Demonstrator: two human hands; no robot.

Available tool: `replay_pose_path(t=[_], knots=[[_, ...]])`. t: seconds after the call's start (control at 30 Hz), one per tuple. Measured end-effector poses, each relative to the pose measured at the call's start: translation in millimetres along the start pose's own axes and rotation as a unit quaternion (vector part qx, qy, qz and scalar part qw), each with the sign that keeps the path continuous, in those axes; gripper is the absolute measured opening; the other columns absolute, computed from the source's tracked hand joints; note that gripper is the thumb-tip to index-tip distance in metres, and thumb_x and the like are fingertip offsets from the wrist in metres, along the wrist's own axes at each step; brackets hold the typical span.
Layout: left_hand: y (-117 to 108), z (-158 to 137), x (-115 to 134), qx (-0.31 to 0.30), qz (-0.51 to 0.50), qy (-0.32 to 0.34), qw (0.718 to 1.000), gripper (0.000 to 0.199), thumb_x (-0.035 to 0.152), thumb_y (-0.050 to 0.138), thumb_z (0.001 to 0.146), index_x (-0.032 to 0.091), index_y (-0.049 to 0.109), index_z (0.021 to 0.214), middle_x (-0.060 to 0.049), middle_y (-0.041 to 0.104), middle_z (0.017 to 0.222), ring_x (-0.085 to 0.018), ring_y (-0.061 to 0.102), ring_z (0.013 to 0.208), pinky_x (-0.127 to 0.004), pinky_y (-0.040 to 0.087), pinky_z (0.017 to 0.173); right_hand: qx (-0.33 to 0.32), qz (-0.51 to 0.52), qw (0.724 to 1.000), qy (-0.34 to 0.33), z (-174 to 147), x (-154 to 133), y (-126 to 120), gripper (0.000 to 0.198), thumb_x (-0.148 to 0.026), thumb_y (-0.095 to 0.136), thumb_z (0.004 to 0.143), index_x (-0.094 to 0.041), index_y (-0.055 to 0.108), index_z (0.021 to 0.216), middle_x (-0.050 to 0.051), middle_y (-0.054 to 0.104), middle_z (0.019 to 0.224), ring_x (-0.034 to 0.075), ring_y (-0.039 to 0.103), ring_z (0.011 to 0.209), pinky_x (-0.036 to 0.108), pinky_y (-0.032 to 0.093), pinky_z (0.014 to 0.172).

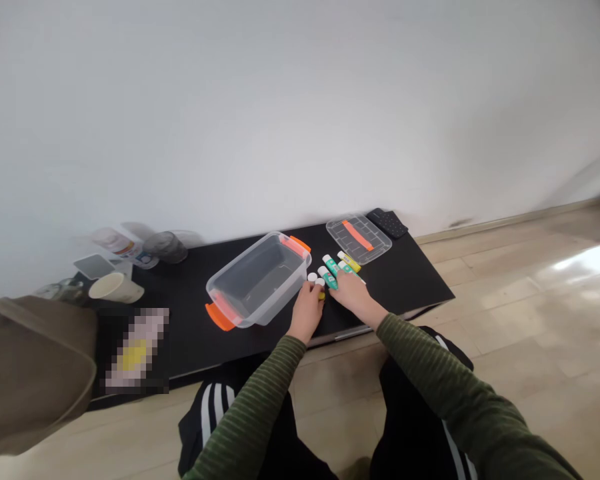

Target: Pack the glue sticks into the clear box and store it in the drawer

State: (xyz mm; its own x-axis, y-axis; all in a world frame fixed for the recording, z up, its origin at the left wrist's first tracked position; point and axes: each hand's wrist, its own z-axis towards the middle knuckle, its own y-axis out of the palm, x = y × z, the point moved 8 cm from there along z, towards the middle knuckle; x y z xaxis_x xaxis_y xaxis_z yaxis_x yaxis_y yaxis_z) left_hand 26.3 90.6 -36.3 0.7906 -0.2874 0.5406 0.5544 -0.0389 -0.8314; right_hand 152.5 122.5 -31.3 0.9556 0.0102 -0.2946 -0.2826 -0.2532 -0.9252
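Black table point(405, 273), viewed from where I stand by the person; clock dial centred on the clear tub point(275, 305), twelve toward the wall point(280, 133).

Surroundings, left to right:
- Brown fabric item point(40, 373), bulky, eight o'clock, at the table's end.
- Pink-and-yellow item point(137, 350), eight o'clock, blurred into blocks.
- Paper cup point(115, 288), nine o'clock, tilted in view; behind it, a bottle point(130, 249) and a dark jar point(166, 247), toward ten.
- Tub: lidless, orange handles at both ends, its wall just beside the left hand.
- Green glue sticks point(329, 275), three o'clock, lying grouped, partly covered by the right hand; a yellow stick point(349, 261) lies beyond.
- Clear lid point(359, 238), orange strip across it, two o'clock, flat; a black dotted item point(390, 224) adjoins it.

Hands:
- Left hand point(307, 310), four o'clock: fingers curled round white-capped sticks point(320, 283), caps upward; forearm slanting in from seven.
- Right hand point(353, 291), three o'clock: palm down over the green sticks, fingertips hidden; whether they grip, I cannot tell. Forearm arrives from four.
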Motion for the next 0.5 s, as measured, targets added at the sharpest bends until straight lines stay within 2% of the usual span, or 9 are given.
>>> replay_pose_path(t=[0.13,0.23,0.33,0.5], knots=[[2,-2,-2,-0.017,0.0,-0.005,1.0,0.023,0.006,0.051,0.084,0.019,0.059,0.102,-0.009,0.054,0.107,-0.021,0.058,0.092,-0.035,0.049,0.086,-0.008,-0.014,1.0,0.003,-2,-5,7,0.042,-0.035,0.057,0.091,-0.014,0.056,0.127,0.021,0.068,0.116,0.032,0.065,0.107,0.039,0.048,0.088],[2,-3,-4,-0.031,0.007,-0.022,0.999,0.023,0.006,0.053,0.084,0.019,0.058,0.102,-0.008,0.056,0.105,-0.021,0.059,0.093,-0.034,0.048,0.086,-0.007,-0.024,1.0,0.002,-2,-4,3,0.039,-0.04,0.057,0.091,-0.015,0.06,0.121,0.019,0.069,0.114,0.031,0.066,0.105,0.037,0.049,0.086],[2,-5,-6,-0.042,0.02,-0.034,0.998,0.021,0.008,0.053,0.086,0.019,0.058,0.103,-0.008,0.058,0.103,-0.021,0.059,0.093,-0.033,0.047,0.086,0.013,-0.022,1.0,0.017,3,9,-15,0.034,-0.043,0.054,0.093,-0.018,0.063,0.115,0.015,0.07,0.11,0.029,0.066,0.103,0.034,0.049,0.083],[2,-8,-6,-0.054,0.028,-0.037,0.997,0.021,0.007,0.052,0.086,0.019,0.057,0.103,-0.008,0.06,0.1,-0.022,0.059,0.093,-0.033,0.046,0.085,0.098,-0.011,0.995,0.035,21,49,-50,0.024,-0.028,0.045,0.098,-0.022,0.065,0.109,0.01,0.067,0.117,0.024,0.063,0.108,0.03,0.047,0.081]])
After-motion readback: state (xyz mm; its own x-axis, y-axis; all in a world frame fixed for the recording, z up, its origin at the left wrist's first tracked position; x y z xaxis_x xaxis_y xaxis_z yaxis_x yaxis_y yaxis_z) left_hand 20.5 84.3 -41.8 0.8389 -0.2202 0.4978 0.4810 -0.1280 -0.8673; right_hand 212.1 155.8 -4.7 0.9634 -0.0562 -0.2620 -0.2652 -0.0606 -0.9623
